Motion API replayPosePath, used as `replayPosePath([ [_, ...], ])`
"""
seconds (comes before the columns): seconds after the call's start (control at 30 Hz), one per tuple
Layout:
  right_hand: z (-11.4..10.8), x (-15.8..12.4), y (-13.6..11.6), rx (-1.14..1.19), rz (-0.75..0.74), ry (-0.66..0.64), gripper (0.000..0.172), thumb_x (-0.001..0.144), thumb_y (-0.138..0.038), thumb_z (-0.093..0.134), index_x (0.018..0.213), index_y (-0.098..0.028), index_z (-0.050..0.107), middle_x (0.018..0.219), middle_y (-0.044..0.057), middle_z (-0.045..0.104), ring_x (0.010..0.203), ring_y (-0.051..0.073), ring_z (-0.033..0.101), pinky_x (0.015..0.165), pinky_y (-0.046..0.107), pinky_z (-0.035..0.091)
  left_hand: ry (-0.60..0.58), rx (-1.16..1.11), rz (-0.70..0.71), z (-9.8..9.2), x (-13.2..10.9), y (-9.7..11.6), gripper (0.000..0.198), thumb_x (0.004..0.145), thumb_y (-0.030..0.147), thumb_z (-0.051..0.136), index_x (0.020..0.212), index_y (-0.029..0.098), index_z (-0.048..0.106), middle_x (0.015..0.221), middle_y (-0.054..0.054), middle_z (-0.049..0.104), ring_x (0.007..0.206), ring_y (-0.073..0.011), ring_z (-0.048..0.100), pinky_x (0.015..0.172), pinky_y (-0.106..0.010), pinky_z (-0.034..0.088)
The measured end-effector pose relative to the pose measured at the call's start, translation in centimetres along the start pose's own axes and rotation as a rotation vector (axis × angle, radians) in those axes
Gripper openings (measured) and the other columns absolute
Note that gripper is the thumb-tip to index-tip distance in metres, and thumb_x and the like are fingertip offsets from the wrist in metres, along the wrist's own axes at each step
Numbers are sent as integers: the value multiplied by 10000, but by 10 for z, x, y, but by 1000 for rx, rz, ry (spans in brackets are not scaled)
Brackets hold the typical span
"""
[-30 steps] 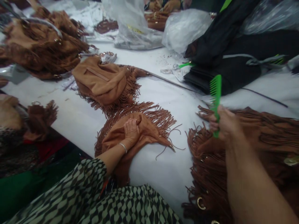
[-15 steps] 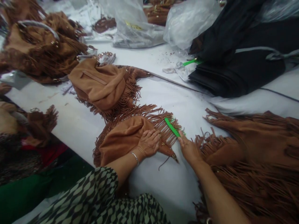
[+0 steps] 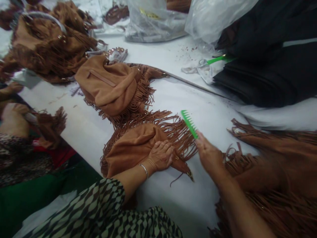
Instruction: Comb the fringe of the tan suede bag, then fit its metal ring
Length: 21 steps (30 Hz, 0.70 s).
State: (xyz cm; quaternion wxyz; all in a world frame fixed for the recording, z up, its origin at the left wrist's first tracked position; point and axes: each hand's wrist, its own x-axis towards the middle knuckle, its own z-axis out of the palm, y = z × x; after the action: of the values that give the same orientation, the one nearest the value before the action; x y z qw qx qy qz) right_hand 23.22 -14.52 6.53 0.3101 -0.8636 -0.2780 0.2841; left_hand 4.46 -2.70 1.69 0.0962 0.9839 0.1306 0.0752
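Observation:
My left hand (image 3: 161,155) lies flat on a brown suede fringed bag (image 3: 131,145), pressing it against the white table. Long thin fringe strands (image 3: 182,134) fan out from the bag's far and right edges. In my right hand (image 3: 210,155) is a green comb (image 3: 189,125), gripped at its near end. Its teeth show toward the upper right, and it is just past the fringe tips, apart from the strands. A narrow tab with a metal clip (image 3: 190,173) sticks out of the bag below the fringe.
Another fringed bag (image 3: 109,86) lies just beyond, with a larger heap of bags (image 3: 49,46) at far left. More fringed suede (image 3: 277,165) covers the right side. Black folded material (image 3: 267,72) and clear plastic bags (image 3: 156,23) stand behind. A co-worker's hand (image 3: 15,112) is at left.
The comb has come out of the fringe, moving away past the strand tips with my right hand. My left hand stays on the bag. The view has shifted slightly.

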Motion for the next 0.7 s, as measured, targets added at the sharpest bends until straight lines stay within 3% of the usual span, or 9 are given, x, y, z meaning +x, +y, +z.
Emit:
replayPosePath([
  [0.1,42,-50,-4,-211,-65,-242,468,939,-391,301,1388,-319,413,1144,53,653,965,246,641,798,379,509,-10,14,-4,0,-1,1,308,810,300,507,1077,173,592,1122,-93,618,1113,-241,514,942,-406,344],
  [0.17,50,-57,7,-314,-61,-285,475,950,-381,270,1405,-308,385,1085,65,676,898,242,659,762,371,509,-6,11,-7,2,-2,0,302,821,286,498,1088,178,587,1126,-86,617,1117,-236,510,950,-407,339],
  [0.23,36,-40,26,-342,-23,-206,483,944,-393,283,1399,-289,402,1037,87,689,867,260,660,754,391,501,-2,3,-6,4,-3,0,331,822,278,501,1130,178,572,1154,-85,607,1142,-238,495,967,-413,328],
  [0.33,-8,6,49,-321,74,22,519,924,-390,293,1382,-200,446,1053,154,670,922,322,633,776,461,477,-3,-2,2,6,-5,0,351,808,269,520,1143,177,570,1156,-97,605,1149,-248,490,977,-422,321],
  [0.4,-35,28,52,-293,97,132,556,926,-378,239,1381,-129,440,1066,187,651,938,329,615,773,473,472,1,-7,-4,6,-5,0,341,805,264,525,1131,174,573,1146,-102,605,1144,-247,492,980,-419,319],
  [0.47,-47,27,43,-156,101,199,591,924,-442,235,1384,-129,433,871,152,674,749,284,627,648,424,494,15,-12,-19,5,-5,0,312,809,264,523,1100,166,576,1124,-101,607,1125,-241,496,977,-408,323],
  [0.53,-38,2,27,8,85,150,617,904,-529,287,1377,-167,449,618,54,606,514,213,555,494,347,465,37,-5,-27,4,-4,1,278,816,266,516,1063,155,579,1094,-98,608,1093,-237,503,965,-399,330],
  [0.6,-14,-39,14,77,35,-45,611,897,-548,308,1361,-186,474,545,8,555,458,180,524,460,307,453,58,10,-23,3,-3,0,240,815,270,516,1010,147,585,1049,-100,609,1049,-237,512,945,-393,340],
  [0.7,25,-93,13,36,-39,-261,559,926,-485,249,1354,-212,482,818,58,689,733,211,650,652,326,527,63,27,-21,3,-3,0,196,802,279,528,934,147,589,1010,-112,601,1009,-243,513,934,-400,342],
])
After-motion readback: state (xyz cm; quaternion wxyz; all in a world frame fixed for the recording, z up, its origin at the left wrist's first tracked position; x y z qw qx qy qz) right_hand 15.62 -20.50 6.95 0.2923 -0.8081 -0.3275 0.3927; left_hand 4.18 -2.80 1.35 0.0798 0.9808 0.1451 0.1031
